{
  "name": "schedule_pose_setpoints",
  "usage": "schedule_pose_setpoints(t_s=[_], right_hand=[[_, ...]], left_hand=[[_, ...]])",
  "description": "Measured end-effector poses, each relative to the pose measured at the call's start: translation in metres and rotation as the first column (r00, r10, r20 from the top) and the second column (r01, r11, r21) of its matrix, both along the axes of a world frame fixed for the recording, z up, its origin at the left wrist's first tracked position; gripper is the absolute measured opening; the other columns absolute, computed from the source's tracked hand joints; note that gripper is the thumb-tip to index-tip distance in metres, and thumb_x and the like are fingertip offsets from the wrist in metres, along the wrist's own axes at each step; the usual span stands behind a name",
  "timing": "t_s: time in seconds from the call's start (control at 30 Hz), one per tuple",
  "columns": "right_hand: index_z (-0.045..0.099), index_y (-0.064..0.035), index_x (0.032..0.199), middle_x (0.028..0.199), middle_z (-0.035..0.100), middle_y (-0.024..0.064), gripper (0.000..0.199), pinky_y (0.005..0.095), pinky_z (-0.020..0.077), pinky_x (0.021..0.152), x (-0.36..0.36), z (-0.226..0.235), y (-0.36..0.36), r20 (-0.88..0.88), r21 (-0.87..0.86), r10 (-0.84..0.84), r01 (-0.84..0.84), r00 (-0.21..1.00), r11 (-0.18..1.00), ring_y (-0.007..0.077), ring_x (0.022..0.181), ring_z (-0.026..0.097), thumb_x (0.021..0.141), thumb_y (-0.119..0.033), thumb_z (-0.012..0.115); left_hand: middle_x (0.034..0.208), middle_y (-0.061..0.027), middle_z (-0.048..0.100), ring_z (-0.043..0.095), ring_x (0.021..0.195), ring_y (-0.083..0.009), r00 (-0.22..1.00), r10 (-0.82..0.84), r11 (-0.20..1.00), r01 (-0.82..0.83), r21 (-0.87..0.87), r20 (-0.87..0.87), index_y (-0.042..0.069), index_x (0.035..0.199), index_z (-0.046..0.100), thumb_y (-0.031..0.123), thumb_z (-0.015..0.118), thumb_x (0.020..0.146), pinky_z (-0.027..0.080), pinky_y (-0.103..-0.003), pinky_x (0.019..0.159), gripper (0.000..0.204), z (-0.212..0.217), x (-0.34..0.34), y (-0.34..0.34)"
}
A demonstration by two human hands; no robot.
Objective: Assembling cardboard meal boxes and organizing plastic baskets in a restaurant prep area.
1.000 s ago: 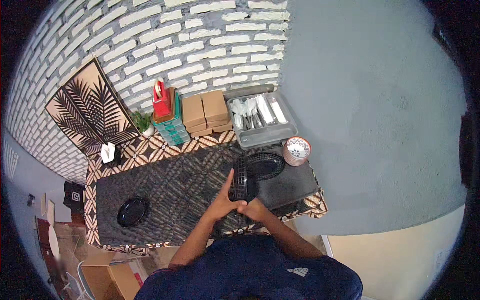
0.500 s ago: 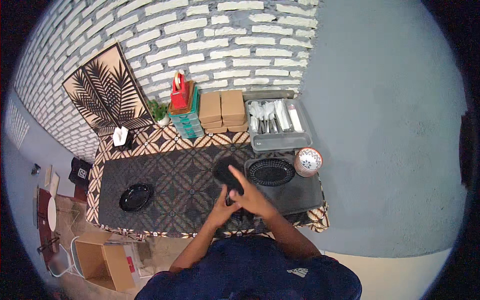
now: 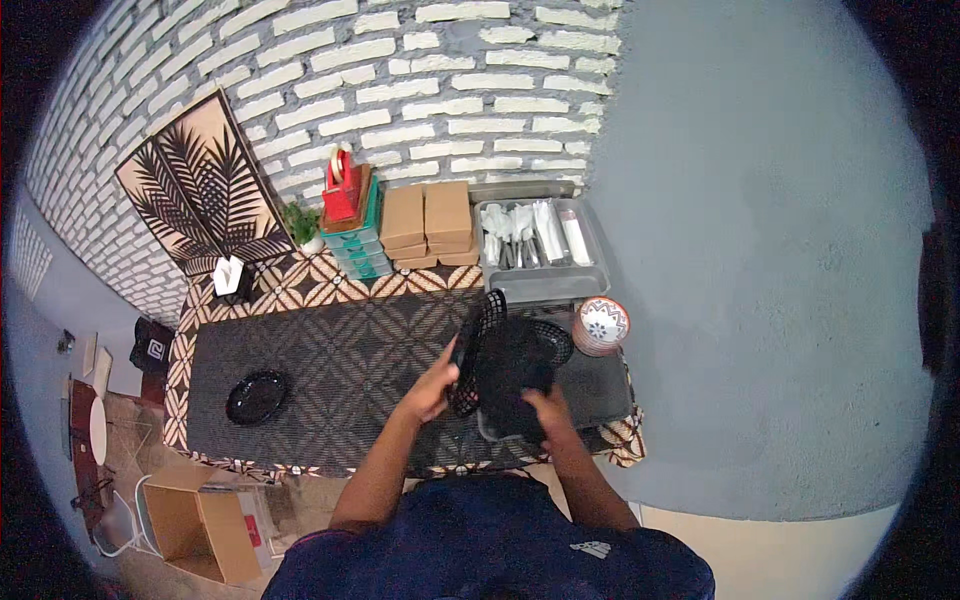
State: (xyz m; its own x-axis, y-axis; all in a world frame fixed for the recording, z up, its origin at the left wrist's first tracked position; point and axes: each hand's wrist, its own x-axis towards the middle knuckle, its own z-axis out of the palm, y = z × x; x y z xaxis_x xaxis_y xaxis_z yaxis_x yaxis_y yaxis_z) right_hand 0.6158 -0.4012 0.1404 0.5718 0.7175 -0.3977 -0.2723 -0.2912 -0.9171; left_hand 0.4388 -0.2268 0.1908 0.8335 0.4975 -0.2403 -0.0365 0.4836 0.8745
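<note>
My left hand (image 3: 432,391) grips the near side of a black oval lattice basket (image 3: 487,318), which it holds tilted on edge above the table. My right hand (image 3: 548,411) is closed on a black cloth (image 3: 515,375), held close against the basket's right side; motion blurs its outline. Behind the cloth, part of another black oval basket (image 3: 560,340) shows on the grey tray (image 3: 598,388). Far to the left, a black oval dish (image 3: 257,397) lies by itself on the dark mat.
Patterned bowls (image 3: 602,325) stand stacked at the tray's far right. A grey bin (image 3: 545,283) of wrapped cutlery, brown boxes (image 3: 425,222), teal drawers (image 3: 360,250) with a red tape dispenser (image 3: 343,190), and a plant line the wall. An open carton (image 3: 205,525) sits on the floor.
A basket has come off the tray into my left hand, tilted up. My right hand has moved right and carries the black cloth beside it. The view has shifted slightly.
</note>
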Motion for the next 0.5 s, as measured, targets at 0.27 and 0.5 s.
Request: schedule_pose_setpoints(t_s=[0.27,0.5], right_hand=[[0.035,-0.0033,0.143,0.134,0.051,0.0198,0.057,0.0475,0.0454,0.095,0.064,-0.051,-0.110,0.569,0.272,-0.131,-0.035,0.812,0.962,0.0342,0.116,0.054,0.093,-0.025,0.052],[0.039,-0.0001,0.138,0.127,0.056,0.0199,0.049,0.0425,0.0510,0.091,0.045,0.006,-0.095,-0.020,-0.002,-0.368,0.368,0.930,0.930,0.0327,0.109,0.059,0.093,-0.013,0.052]], left_hand=[[0.129,-0.0179,0.058,0.064,0.107,-0.0272,0.911,-0.345,0.917,0.277,-0.288,-0.224,0.004,0.138,0.047,0.060,0.041,0.094,0.056,-0.046,0.086,0.072,-0.027,0.073,0.035],[0.125,-0.0183,0.060,0.069,0.092,-0.0327,0.785,-0.298,0.932,0.362,0.013,-0.543,0.001,0.133,0.050,0.064,0.044,0.091,0.059,-0.049,0.073,0.076,-0.041,0.115,0.059]])
